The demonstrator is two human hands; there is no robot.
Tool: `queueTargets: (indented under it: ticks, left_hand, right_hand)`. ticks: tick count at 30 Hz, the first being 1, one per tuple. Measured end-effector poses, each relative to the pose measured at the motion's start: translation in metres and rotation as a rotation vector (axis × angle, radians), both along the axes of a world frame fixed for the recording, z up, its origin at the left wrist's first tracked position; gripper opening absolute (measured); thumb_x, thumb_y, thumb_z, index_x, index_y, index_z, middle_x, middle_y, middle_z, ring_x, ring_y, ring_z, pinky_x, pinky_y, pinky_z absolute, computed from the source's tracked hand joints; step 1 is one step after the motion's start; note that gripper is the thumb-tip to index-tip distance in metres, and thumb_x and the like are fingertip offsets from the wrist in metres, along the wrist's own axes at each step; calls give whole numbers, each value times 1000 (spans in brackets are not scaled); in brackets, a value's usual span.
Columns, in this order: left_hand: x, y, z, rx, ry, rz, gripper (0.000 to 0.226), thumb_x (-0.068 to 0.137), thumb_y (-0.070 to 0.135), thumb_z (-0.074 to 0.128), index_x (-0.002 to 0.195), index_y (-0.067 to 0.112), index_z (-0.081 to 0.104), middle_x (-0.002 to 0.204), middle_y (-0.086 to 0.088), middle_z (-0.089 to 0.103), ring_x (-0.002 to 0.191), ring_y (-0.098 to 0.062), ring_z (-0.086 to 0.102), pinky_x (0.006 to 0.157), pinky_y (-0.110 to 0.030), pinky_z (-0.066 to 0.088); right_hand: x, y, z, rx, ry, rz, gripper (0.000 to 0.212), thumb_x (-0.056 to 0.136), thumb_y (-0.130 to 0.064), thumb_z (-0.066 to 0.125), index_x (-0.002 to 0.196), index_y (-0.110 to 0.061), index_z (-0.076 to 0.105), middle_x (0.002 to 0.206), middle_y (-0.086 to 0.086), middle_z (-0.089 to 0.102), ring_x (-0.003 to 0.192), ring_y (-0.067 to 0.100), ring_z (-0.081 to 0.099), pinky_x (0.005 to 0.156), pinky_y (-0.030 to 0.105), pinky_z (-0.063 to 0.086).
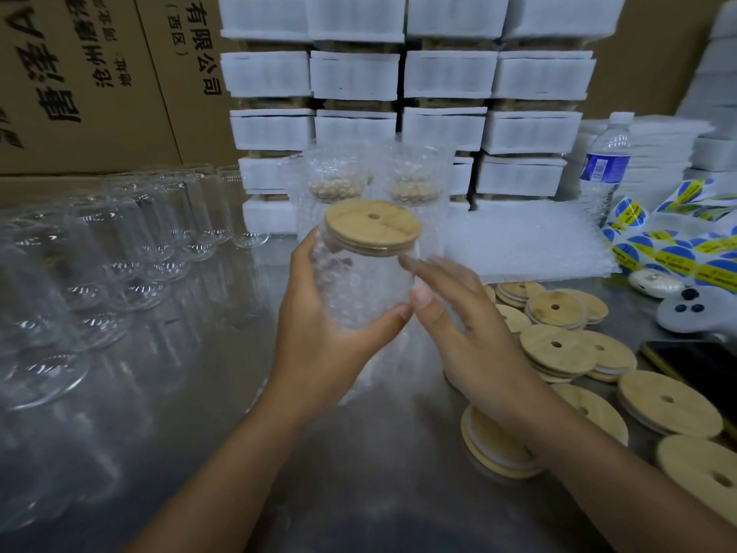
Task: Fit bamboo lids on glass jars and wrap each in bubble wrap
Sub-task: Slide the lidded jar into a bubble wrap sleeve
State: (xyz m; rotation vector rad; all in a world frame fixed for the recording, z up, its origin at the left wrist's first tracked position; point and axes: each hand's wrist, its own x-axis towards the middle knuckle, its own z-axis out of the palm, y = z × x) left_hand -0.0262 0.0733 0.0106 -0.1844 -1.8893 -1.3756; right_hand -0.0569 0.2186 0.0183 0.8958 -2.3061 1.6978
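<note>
Hands first: left hand (319,337) wraps around the lower half of the glass jar (359,281), thumb across the front, fingers curled behind, firm hold. Right hand (470,333) is spread flat, fingers extended, fingertips touching the jar's right side, gripping nothing. Jar is held up above the worktop (359,472), centre of view, tilted a little, with a bamboo lid (373,225) seated on its mouth, hole up. Bubble wrap (379,353) covers the jar body and hangs loose below the left hand.

Cardboard boxes (99,73) with printed characters fill the back left. Stacks of white foam-wrapped packs (402,73) stand in the middle back, four columns. Worktop is shiny metal. Empty glass jars (119,253) stand in rows on the left, close together. Flat pile of bubble wrap sheets (526,241) lies at right, behind the lids. Two wrapped jars (367,177) stand just behind the held one. Loose bamboo lids (578,361) are scattered and overlapping at right, under and past the right forearm. Sticker sheets (678,249), blue and yellow, far right. Water bottle (606,165) upright beside them. Phone (694,369) lies at the right edge, near the lids. Small white case (654,282) near the stickers.
</note>
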Motion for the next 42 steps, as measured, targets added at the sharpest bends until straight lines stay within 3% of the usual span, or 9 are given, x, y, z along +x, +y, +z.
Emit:
queueTargets:
  ticks: [6,9,11,16,22,28,31,37,42]
  left_hand:
    - [-1,-6,4,221,-31,-95,70,61,44,77,123,23,53,110,10,69,102,-4,66,78,-14,51]
    - [-3,-12,5,391,-85,-150,70,60,47,78,121,20,57,111,0,70,104,-20,68,92,-45,52]
    - [-3,-12,6,484,-115,-211,73,61,48,81,123,18,57,114,-5,70,107,-27,66,96,-54,48]
    - [1,-4,5,547,-113,-280,67,68,50,79,123,18,56,114,-7,70,105,-27,67,93,-54,51]
    - [3,-5,6,495,-143,-345,100,56,68,77,134,14,48,125,-11,64,115,-33,61,101,-58,42]
    - [0,-14,-1,399,-159,-414,102,50,79,72,138,37,41,143,-3,50,130,-30,48,106,-58,34]
    - [-2,-17,-1,312,-182,-483,108,46,79,73,140,40,37,147,-9,44,133,-35,44,106,-62,32]
    - [-4,-10,-9,134,-300,-497,119,38,66,86,139,57,25,151,3,39,138,-21,38,108,-54,36]
    - [-5,-4,-16,49,-398,-368,104,50,52,87,137,47,31,125,25,57,115,9,54,83,-11,50]
  right_hand:
    - [2,1,-6,-109,74,124,77,79,-50,65,141,-56,19,129,-28,53,122,-13,45,94,4,37]
    - [1,1,-10,-131,108,113,95,76,-40,73,142,-58,7,129,-33,52,124,-10,45,100,7,34]
    - [2,-2,-12,-112,141,96,86,76,-41,75,142,-51,20,130,-40,46,125,-16,40,98,3,32]
    - [6,-14,-18,-62,111,128,85,75,-57,65,147,-35,26,151,-12,34,140,6,31,112,42,33]
    - [8,-16,-18,-139,94,132,85,78,-55,65,146,-40,17,146,-23,38,135,-4,34,112,27,34]
    - [3,-13,-19,-202,43,129,107,63,-62,76,147,-38,15,153,-10,31,141,12,31,112,47,32]
    - [0,-11,-18,-274,24,83,107,62,-53,82,146,-33,19,142,-13,44,131,8,44,106,38,43]
    - [-3,-5,-9,-390,33,-53,93,65,-43,80,140,-20,30,133,-6,52,122,6,53,98,25,48]
    - [-3,-2,-5,-366,28,-118,90,66,-46,77,140,-24,32,136,-11,48,126,1,46,105,25,42]
